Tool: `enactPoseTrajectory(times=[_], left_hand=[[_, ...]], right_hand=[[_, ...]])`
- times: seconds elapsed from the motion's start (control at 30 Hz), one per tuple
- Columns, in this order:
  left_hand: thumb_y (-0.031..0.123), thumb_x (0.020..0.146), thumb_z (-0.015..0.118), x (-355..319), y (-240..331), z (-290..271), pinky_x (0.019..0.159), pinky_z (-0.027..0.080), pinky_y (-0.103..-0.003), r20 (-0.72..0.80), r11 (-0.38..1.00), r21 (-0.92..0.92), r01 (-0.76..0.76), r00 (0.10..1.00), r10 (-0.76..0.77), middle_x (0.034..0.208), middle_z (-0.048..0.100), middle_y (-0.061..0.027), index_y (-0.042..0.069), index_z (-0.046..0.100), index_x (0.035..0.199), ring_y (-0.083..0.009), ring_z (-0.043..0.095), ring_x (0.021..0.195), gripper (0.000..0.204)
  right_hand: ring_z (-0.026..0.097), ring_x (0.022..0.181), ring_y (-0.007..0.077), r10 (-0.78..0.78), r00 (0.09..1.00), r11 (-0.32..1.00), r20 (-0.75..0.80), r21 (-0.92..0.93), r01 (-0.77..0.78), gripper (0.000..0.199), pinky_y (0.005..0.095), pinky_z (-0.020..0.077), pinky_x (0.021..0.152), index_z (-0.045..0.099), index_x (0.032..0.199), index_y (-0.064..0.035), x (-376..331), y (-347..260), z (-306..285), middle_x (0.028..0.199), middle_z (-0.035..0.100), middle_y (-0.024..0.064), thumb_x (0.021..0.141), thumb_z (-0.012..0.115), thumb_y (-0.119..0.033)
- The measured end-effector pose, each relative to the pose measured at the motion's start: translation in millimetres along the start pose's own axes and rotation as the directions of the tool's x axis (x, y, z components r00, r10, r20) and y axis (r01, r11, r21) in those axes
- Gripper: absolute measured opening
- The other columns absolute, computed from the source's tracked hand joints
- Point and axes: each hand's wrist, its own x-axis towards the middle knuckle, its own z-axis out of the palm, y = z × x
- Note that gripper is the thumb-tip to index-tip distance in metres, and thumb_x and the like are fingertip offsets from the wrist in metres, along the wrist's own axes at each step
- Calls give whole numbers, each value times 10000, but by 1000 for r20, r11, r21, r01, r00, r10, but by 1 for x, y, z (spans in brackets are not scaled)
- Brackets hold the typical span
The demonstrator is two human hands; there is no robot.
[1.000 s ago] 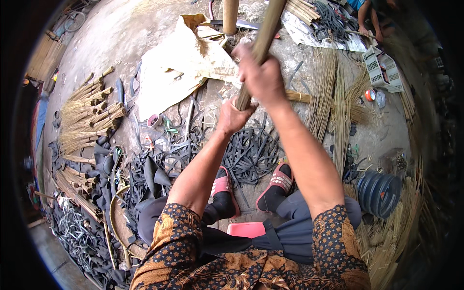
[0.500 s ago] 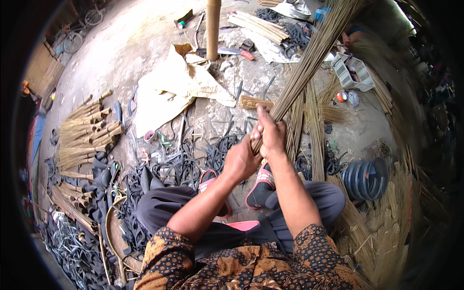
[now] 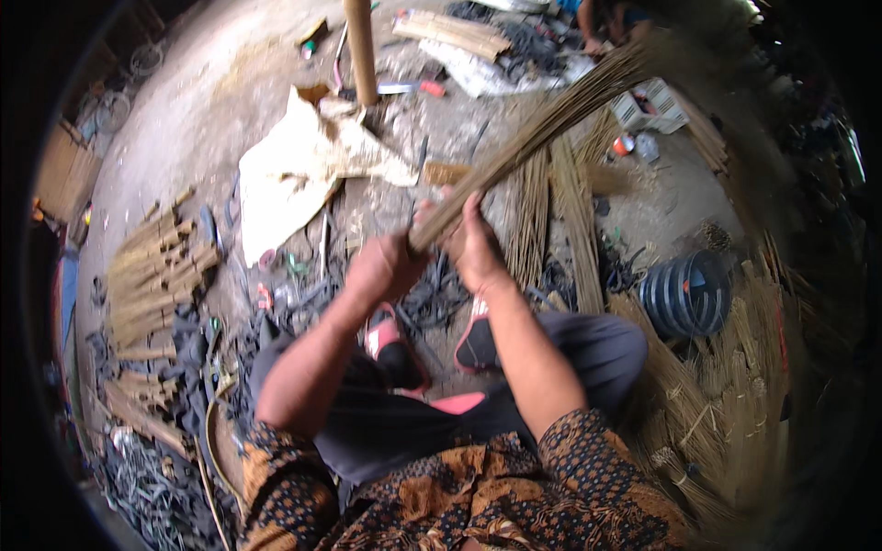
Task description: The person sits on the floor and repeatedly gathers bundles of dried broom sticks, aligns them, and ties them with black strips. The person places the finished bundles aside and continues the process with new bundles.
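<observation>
Both hands grip the lower end of a long bundle of thin brown sticks [image 3: 551, 124], a broom-like sheaf that slants up to the right and fans out at the top. My left hand [image 3: 381, 271] wraps the bundle's butt end from the left. My right hand [image 3: 473, 243] clasps it just beside, from the right. The hands are held above black rubber strips [image 3: 441, 298] on the ground, in front of my feet in pink and black sandals [image 3: 395, 340].
Short tied stick bundles [image 3: 152, 275] lie at the left. A crumpled pale sack [image 3: 294, 174] and a wooden post [image 3: 360, 46] are ahead. More long stick sheaves [image 3: 551, 211] lie at the right, near a black ribbed coil [image 3: 684, 294]. Black scraps [image 3: 147, 477] pile at the lower left.
The bundle has swung from near upright to slanting up to the right, and both hands have dropped lower and closer together on its end.
</observation>
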Motion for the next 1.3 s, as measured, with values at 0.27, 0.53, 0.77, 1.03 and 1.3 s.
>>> enactPoseTrajectory(times=[0.27, 0.53, 0.77, 1.03, 1.3], left_hand=[[370, 928, 728, 12, -23, -51, 736, 521, -541, 51, 995, -34, 94, 994, -92, 823, 700, -257, 17, 647, 998, -464, 693, 856, 368], [369, 921, 775, 24, -31, -66, 616, 470, -449, -9, 987, -105, 123, 992, -125, 656, 621, -187, 12, 623, 985, -360, 628, 619, 393], [349, 917, 760, 26, -52, -66, 693, 516, -512, -7, 980, -76, 185, 983, -186, 747, 675, -219, 32, 645, 1011, -427, 683, 757, 350], [405, 935, 724, 25, -61, -55, 721, 541, -546, -96, 990, 52, 129, 988, -124, 822, 708, -231, 74, 629, 1003, -449, 703, 825, 351], [331, 952, 673, -2, -33, -28, 621, 568, -505, -230, 991, 135, 11, 973, 20, 819, 718, -202, 30, 560, 1158, -395, 727, 739, 382]], right_hand=[[725, 753, 164, 196, 810, 428, -552, -695, -578, 343, 308, 548, 665, 745, 1084, -40, -13, 81, -170, 846, 748, 82, 982, 648, -353], [716, 1044, 341, 93, 832, -317, -546, -809, -496, 303, 445, 551, 925, 772, 1100, -131, -36, 186, -189, 1045, 760, 169, 904, 744, -360], [737, 912, 306, 105, 900, -149, -424, -901, -407, 219, 420, 568, 824, 687, 1089, -58, -25, 205, -205, 1017, 764, 136, 987, 670, -251], [364, 562, 39, 182, 972, 737, -148, -633, -235, 297, 233, 379, 543, 601, 1148, -33, -15, 88, -62, 682, 392, -67, 1126, 469, -298], [390, 534, 14, -26, 998, 770, 57, -636, 56, 261, 204, 356, 511, 644, 1049, -13, -56, 5, 75, 621, 447, -59, 1116, 491, -214]])
